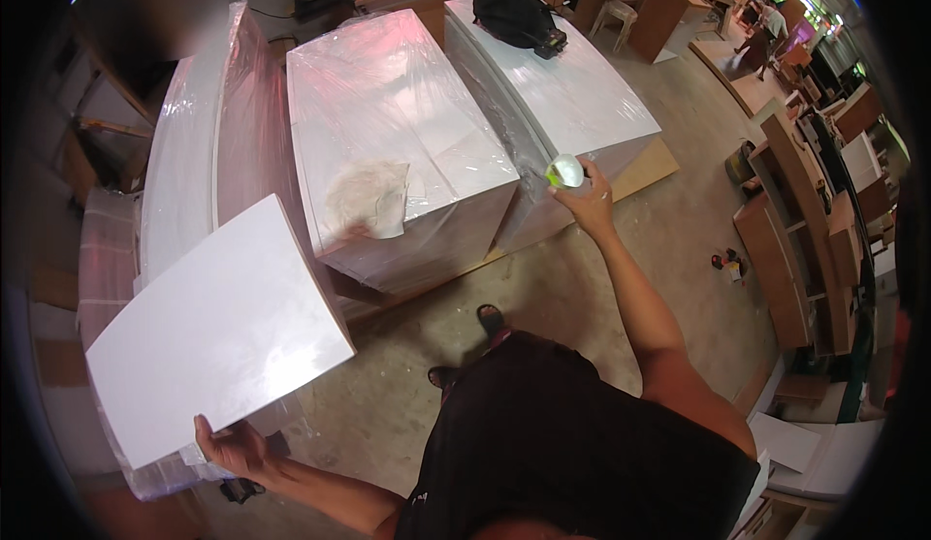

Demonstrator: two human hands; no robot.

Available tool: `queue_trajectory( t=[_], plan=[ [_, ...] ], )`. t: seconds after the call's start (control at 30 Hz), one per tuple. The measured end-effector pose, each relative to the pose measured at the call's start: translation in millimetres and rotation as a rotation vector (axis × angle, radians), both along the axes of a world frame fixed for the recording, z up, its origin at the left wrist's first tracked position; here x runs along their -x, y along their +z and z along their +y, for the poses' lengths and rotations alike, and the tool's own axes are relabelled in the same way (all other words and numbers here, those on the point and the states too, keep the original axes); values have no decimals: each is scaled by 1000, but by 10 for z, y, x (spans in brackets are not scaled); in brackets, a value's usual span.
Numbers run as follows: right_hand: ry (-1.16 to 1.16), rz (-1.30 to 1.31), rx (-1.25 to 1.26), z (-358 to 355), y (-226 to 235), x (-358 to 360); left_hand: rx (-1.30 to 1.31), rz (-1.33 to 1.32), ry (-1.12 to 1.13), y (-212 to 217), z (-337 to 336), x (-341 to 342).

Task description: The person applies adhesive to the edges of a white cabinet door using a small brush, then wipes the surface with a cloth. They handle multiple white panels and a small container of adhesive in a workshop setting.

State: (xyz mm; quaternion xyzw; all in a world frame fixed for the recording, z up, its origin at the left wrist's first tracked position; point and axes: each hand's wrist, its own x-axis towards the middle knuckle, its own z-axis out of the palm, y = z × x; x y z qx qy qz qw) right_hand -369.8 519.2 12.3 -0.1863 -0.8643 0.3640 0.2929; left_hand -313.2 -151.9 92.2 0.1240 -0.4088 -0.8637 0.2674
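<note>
While I look down from the head camera, my left hand (231,446) grips the near lower corner of a white flat panel (218,332), fingers curled over its edge, holding it tilted above the concrete floor (543,288). My right hand (585,196) is stretched forward and closed around a small roll of clear tape (565,171) with a greenish core, held against the corner of the right-hand white cabinet wrapped in plastic film (572,94). A second wrapped cabinet (388,123) stands just beside it, with a crumpled rag (369,199) lying on top. A black bag (516,15) rests on the far end of the right cabinet.
</note>
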Motion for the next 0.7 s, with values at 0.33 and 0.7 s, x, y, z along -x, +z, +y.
queue_trajectory(
  t=[0.33,0.7],
  plan=[
    [-178,202,21,1853,2,-274,-22,206,-218,532,2157,-144],
    [-129,209,104,4501,-75,-689,-50,82,-400,-237,6012,312]
  ],
)
